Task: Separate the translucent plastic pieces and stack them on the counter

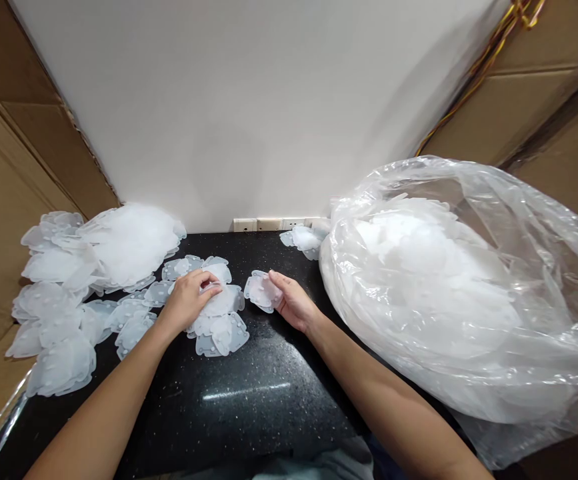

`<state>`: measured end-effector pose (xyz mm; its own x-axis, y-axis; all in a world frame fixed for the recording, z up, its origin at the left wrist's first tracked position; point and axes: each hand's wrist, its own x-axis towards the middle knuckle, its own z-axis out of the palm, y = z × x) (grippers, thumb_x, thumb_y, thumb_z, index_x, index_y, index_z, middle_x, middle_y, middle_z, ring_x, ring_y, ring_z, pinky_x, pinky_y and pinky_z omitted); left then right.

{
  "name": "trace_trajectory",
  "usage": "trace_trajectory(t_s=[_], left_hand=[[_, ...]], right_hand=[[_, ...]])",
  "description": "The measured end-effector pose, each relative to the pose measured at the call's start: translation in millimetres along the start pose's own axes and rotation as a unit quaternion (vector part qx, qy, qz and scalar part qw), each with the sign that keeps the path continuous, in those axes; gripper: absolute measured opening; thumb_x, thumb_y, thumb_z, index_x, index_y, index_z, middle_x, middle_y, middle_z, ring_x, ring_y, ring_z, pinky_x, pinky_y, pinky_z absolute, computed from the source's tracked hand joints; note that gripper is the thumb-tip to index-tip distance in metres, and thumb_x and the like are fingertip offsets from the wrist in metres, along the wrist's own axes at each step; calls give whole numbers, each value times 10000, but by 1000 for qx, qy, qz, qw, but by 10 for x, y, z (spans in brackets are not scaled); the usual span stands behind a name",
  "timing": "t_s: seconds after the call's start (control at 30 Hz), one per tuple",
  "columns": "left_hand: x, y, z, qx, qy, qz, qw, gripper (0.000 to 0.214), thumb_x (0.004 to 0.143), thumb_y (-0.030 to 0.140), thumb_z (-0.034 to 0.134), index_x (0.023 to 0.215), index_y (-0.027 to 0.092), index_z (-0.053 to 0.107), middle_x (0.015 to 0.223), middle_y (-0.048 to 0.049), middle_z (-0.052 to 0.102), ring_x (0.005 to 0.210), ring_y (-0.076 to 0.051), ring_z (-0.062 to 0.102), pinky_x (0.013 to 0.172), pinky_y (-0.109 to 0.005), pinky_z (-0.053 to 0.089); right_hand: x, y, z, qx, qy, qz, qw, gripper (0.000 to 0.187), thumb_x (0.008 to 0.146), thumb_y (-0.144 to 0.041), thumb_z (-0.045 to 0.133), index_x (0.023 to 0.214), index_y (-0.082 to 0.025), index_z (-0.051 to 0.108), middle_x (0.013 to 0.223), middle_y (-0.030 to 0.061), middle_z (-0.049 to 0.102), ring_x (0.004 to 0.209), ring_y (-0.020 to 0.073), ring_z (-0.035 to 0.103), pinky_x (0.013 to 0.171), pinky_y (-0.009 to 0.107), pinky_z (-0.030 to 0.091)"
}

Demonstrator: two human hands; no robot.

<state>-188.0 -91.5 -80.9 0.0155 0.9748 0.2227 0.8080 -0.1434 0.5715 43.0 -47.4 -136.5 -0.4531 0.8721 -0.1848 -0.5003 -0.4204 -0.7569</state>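
My right hand (293, 301) holds a few thin, translucent white plastic sheets (263, 291) between thumb and fingers, just above the dark counter. They look flat, with rounded corners and small round bumps. To the left, my left hand (192, 298) is curled over a small spread pile of the same plastic sheets (221, 332), thumb and fingers bent toward each other at its upper part. Whether a sheet is pinched there is hard to make out. More loose sheets (136, 317) lie left of my left forearm.
Tall heaps of sheets (131, 243) cover the counter's left side. A large clear plastic bag (469, 373) full of them bulges at the right. A few sheets (305, 239) lie by the wall sockets (269, 225). Cardboard (13, 167) flanks the black speckled counter (249, 413).
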Motion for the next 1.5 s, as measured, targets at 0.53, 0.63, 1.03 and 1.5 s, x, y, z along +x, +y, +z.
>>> trace_trajectory(t_s=[0.53, 0.63, 1.03, 1.5], left_hand=[[-112, 301, 138, -451, -105, -195, 865, 400, 836, 419, 668, 1143, 177, 583, 736, -11, 629, 535, -124, 560, 404, -198, 442], [-111, 341, 138, -493, -108, -225, 834, 311, 884, 314, 607, 1153, 157, 624, 809, -44, 649, 580, -135, 592, 446, -226, 507], [-153, 362, 160, -526, -139, -246, 803, 412, 860, 200, 573, 1270, 190, 614, 913, -70, 698, 733, -170, 669, 635, -299, 584], [-74, 371, 104, -497, 29, -227, 837, 349, 809, 275, 634, 1150, 202, 622, 941, -48, 686, 685, -151, 619, 501, -241, 549]], right_hand=[[-71, 73, 47, -344, 14, -212, 915, 310, 897, -381, 486, 1034, -225, 717, 1216, 96, 638, 1014, 258, 641, 693, 391, 623], [-75, 24, 32, -425, 8, -311, 850, 316, 956, -339, 463, 1143, -239, 698, 1244, 102, 641, 1173, 247, 601, 1025, 453, 497], [-147, 69, 95, -492, -144, -312, 800, 369, 976, -411, 503, 1284, -264, 643, 1401, 97, 571, 1281, 236, 545, 1094, 406, 412], [3, -48, 31, -32, 5, -45, 998, 547, 800, -669, 618, 1004, -175, 734, 997, 113, 763, 934, 293, 715, 793, 420, 578]])
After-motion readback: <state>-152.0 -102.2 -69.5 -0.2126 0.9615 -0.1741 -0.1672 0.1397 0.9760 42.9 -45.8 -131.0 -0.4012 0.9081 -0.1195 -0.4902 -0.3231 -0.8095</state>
